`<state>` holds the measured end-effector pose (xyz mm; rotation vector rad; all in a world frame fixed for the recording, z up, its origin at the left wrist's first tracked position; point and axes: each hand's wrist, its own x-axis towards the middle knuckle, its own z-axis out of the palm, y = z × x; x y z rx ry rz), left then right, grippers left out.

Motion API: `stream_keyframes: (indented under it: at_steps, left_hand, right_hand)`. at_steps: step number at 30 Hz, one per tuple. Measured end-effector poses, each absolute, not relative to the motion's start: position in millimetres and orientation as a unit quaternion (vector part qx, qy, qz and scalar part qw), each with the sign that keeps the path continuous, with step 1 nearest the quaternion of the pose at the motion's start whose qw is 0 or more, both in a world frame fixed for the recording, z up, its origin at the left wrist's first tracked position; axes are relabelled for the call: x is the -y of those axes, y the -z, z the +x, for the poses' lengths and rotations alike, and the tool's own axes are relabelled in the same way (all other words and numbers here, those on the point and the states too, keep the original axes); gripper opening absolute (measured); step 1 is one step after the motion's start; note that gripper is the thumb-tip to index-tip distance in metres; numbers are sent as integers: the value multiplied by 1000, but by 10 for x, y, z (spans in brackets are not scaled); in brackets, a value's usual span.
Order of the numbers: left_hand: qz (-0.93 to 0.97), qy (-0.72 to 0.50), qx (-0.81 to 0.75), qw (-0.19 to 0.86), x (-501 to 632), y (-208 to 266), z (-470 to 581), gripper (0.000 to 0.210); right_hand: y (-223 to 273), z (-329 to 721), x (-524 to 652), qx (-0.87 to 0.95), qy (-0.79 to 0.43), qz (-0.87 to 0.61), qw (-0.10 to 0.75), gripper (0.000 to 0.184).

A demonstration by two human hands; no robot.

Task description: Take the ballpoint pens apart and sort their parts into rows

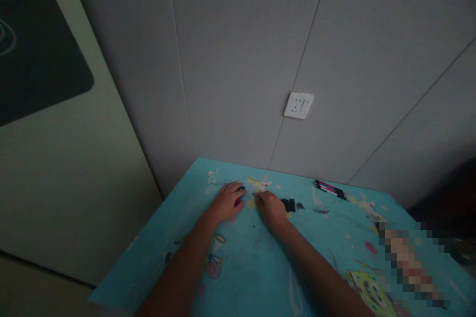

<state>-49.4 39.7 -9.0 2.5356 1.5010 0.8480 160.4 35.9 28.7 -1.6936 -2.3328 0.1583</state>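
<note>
My left hand [226, 203] rests over the blue tabletop with its fingers curled around something small, partly dark and partly red. Most of that object is hidden, so its kind does not show. Close by on the right, my right hand [273, 209] is closed, fingertips pressed together near the table surface. Whatever lies in that pinch is too small and dark to name. Just right of this hand is a row of short black pieces [288, 205], with a smaller dark patch beside it.
Several pens [330, 189] lie together near the table's back edge. The blue table [256, 267] has worn cartoon prints and stands against a grey panelled wall with a white socket [299, 105]. A pale cabinet stands at left; a pixelated patch covers something at right.
</note>
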Motion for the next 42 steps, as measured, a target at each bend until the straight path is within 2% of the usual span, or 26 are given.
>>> stream_keyframes:
  at_steps: [5, 23, 29, 32, 37, 42]
  left_hand:
    - [826, -279, -489, 38, -380, 76, -483, 46]
    - [855, -264, -447, -3, -292, -51, -294, 30]
    - [870, -255, -421, -25, -355, 30, -303, 32]
    - [870, -265, -414, -33, -414, 106, -326, 34]
    - [870, -275, -407, -45, -460, 181, -327, 35]
    - [869, -270, -412, -49, -455, 178, -298, 34]
  right_hand:
    - [-319, 1648, -363, 808, -52, -573, 123, 26]
    - [-305, 1626, -417, 801, -46, -587, 108, 30]
    - [-313, 1707, -457, 811, -31, -574, 111, 25]
    - [-393, 2029, -525, 801, -7, -586, 123, 25]
    - [-552, 3140, -625, 716, 60, -681, 141, 37]
    - [-416, 4122, -616, 633, 88, -761, 115, 40]
